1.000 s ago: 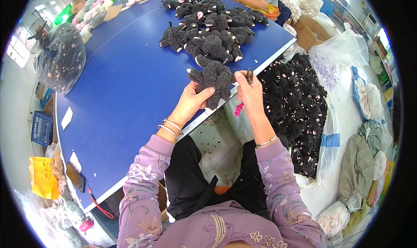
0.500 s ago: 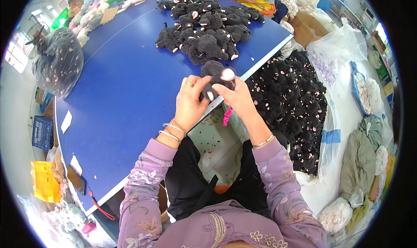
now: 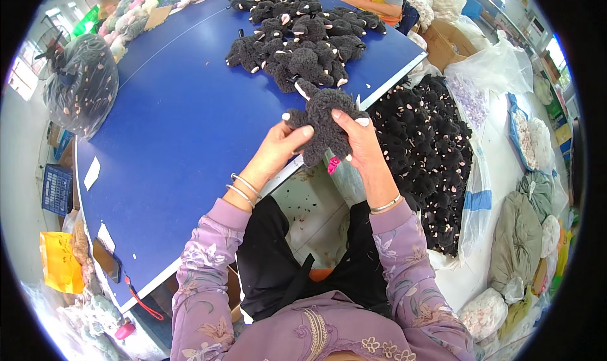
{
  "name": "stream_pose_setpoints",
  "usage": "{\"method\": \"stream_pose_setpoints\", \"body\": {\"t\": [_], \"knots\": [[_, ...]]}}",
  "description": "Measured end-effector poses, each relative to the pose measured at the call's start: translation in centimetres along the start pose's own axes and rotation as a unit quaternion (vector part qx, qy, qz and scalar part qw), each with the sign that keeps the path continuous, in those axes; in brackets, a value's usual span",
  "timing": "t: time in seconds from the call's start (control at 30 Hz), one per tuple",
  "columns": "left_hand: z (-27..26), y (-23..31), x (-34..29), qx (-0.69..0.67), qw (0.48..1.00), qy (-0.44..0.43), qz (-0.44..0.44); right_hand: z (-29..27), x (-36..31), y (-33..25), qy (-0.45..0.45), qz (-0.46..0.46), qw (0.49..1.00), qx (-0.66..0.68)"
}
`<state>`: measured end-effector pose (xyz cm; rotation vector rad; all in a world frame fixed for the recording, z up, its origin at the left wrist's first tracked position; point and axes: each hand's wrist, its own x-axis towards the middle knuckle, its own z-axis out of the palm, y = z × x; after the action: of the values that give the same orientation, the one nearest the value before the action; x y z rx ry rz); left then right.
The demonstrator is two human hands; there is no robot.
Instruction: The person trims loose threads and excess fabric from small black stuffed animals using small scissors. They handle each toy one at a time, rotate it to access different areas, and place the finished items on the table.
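Blue bench (image 3: 183, 127) surface fills the upper left of the view, with its near edge running diagonally. Just beyond that edge, above the lap, a black plush toy (image 3: 325, 124) is held in mid-air between both hands. The left hand (image 3: 281, 147) is closed on the toy's left side, thumb pressed into the fur. The right hand (image 3: 361, 143) is clenched on the toy's right side, fingers laid over the top. A pink tag (image 3: 332, 165) is seen hanging under the toy. Behind the toy, on the bench, a heap of black plush toys (image 3: 303, 35) is piled. To the toy's right, off the bench, a clear bag of black plush toys (image 3: 430, 152) is noted. At the bench's far left edge, a second filled bag (image 3: 82, 82) is seen.
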<state>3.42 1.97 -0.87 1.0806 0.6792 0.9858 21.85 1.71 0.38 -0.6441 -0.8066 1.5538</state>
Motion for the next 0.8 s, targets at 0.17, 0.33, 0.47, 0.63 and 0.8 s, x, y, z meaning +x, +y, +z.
{"method": "stream_pose_setpoints", "body": {"t": [0.17,0.33,0.47,0.63,0.8], "knots": [[0.1,0.0,-0.4,-0.039,0.998,-0.017,-0.045,0.8,-0.2,0.3,-0.008,-0.042,0.998,-0.047],[0.0,-0.2,-1.0,-0.068,0.995,-0.038,-0.066,0.9,-0.2,0.9,-0.005,-0.005,1.000,-0.030],[-0.1,0.1,-1.2,-0.083,0.990,-0.043,-0.104,0.8,-0.2,1.2,0.015,0.008,0.998,-0.058],[-0.8,-0.4,-1.0,-0.079,0.992,-0.027,-0.099,0.9,0.1,1.2,0.011,-0.005,0.999,-0.035],[0.6,0.8,-1.5,-0.093,0.994,-0.028,-0.039,-0.5,0.0,-1.6,-0.013,0.010,0.992,-0.126]]}}
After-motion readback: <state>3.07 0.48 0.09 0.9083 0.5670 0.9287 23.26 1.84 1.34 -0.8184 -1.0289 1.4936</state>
